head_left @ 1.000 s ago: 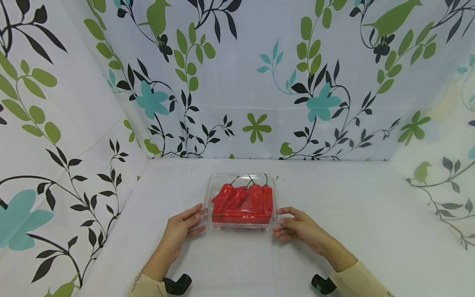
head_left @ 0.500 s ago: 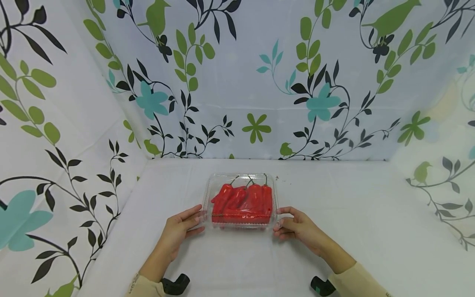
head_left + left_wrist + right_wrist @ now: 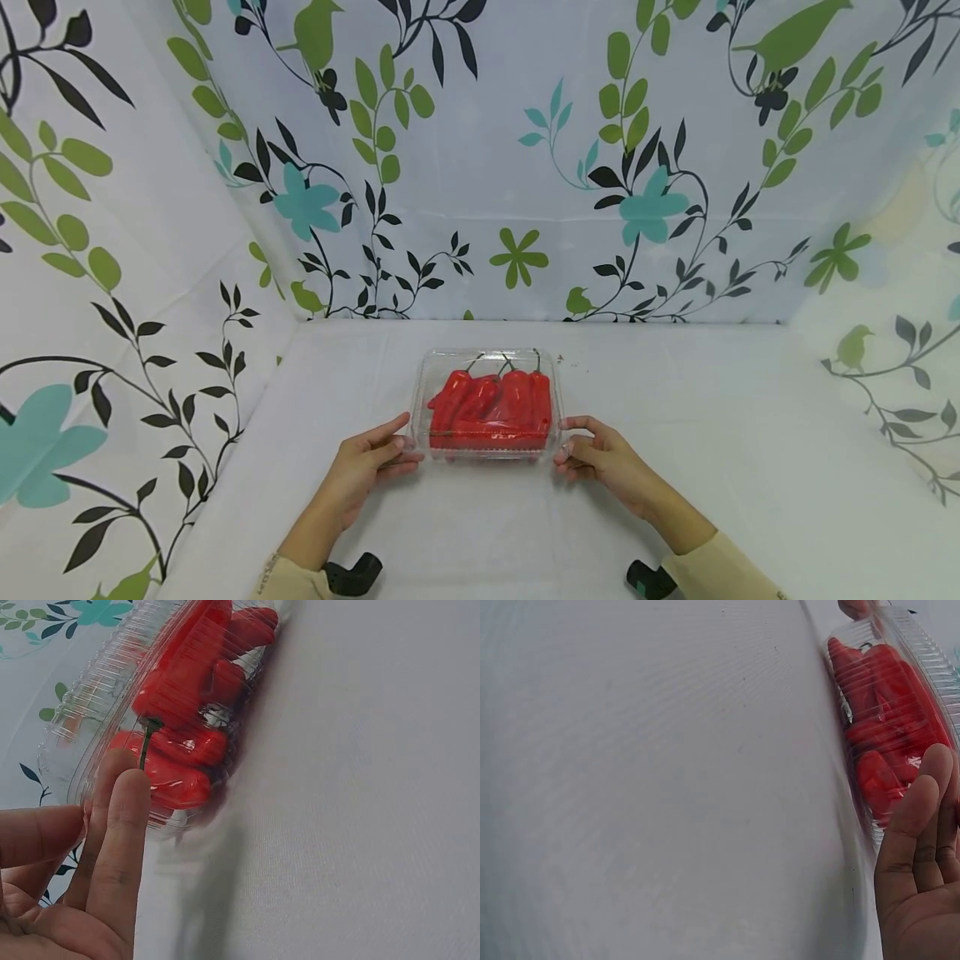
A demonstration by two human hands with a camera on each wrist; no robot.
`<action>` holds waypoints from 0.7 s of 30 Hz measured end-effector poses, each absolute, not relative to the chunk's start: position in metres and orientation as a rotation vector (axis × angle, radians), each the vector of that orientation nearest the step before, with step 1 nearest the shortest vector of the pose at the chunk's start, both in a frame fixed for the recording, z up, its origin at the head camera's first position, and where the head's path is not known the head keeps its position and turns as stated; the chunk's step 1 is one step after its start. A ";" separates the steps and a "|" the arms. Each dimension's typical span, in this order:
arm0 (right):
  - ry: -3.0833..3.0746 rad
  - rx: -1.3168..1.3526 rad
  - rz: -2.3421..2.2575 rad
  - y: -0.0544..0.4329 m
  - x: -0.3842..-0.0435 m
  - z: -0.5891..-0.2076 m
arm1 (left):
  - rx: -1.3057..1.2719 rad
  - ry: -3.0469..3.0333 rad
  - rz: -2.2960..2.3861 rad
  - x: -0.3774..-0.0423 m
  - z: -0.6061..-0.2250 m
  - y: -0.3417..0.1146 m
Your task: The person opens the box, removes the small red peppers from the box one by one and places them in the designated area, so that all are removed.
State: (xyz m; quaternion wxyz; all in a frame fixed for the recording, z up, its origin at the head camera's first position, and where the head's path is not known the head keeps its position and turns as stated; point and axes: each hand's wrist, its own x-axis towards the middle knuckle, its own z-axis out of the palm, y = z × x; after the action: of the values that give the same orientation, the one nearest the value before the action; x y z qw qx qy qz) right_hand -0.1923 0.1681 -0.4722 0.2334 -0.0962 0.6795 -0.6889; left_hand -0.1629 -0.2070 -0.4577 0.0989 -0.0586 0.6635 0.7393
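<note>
A clear plastic clamshell box (image 3: 487,454) of red chili peppers (image 3: 480,404) with green stems sits in the middle of the white tabletop in the head view, its lid down. At its front left corner, my left hand (image 3: 363,458) pinches the flange between thumb and fingers. On the opposite side, my right hand (image 3: 603,462) pinches the front right corner, other fingers loosely bent below. In the left wrist view, two fingers (image 3: 120,862) lie against the box wall beside a green stem. The right wrist view has fingertips (image 3: 919,799) overlapping the box's end; the thumb is mostly out of frame.
White cloth (image 3: 712,400) covers the table. A patterned curtain (image 3: 465,167) with leaves, birds and flowers rises behind it and along both sides. Black curved fittings (image 3: 356,575) stick out by both sleeves. Small dark specks lie behind the box's right corner.
The left hand's lower fingers have slid slightly right, toward the underside of the box's corner. The box and the right hand have hardly moved.
</note>
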 end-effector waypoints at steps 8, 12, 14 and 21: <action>1.873 -0.248 -1.905 0.168 -0.191 -0.472 | -0.105 1.891 2.181 -0.163 -0.457 -0.214; 1.857 -0.255 -1.928 0.167 -0.192 -0.474 | -0.103 1.896 2.169 -0.163 -0.457 -0.215; 1.840 -0.274 -1.947 0.167 -0.192 -0.475 | -0.106 1.900 2.164 -0.163 -0.458 -0.214; 1.831 -0.306 -1.949 0.167 -0.191 -0.474 | -0.107 1.920 2.148 -0.162 -0.458 -0.214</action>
State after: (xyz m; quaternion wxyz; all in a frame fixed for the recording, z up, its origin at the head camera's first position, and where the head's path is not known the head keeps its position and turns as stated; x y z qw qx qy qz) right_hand -0.1910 0.1668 -0.4742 0.2231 -0.1107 0.6632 -0.7058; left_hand -0.1624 -0.2142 -0.4578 0.1290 -0.0369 0.6604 0.7388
